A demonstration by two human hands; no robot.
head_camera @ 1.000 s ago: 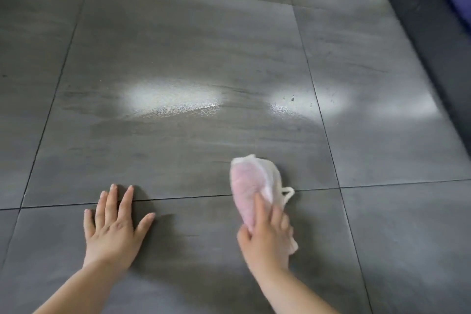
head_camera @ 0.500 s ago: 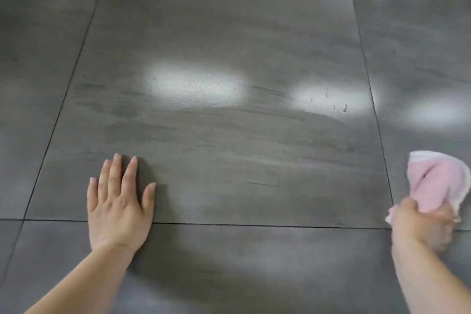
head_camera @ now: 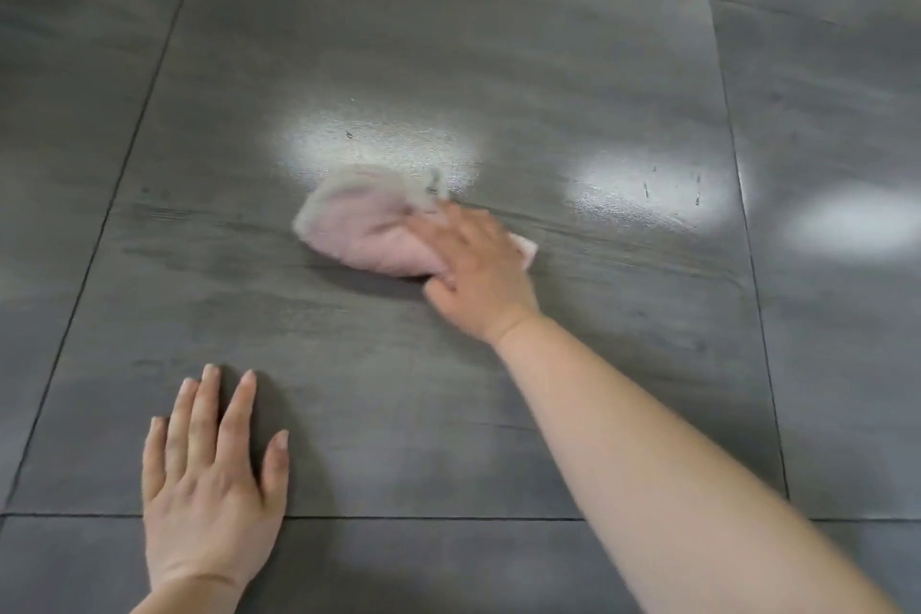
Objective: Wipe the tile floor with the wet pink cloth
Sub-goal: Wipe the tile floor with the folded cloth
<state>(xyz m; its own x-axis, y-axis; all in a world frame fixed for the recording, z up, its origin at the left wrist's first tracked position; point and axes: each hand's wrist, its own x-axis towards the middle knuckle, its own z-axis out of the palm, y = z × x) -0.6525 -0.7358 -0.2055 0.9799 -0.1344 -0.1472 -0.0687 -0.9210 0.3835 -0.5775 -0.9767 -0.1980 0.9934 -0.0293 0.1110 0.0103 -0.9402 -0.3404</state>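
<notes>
Since half a second ago the right hand [head_camera: 476, 272] has carried the bunched pink cloth [head_camera: 366, 227], fingers pressing it down, from the tile's [head_camera: 448, 65] right edge to its centre, extending wiped coverage, while the left hand [head_camera: 209, 474] lies flat, fingers spread.

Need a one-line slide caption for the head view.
Right hand presses pink cloth on grey tile floor; left hand braces flat.
</notes>
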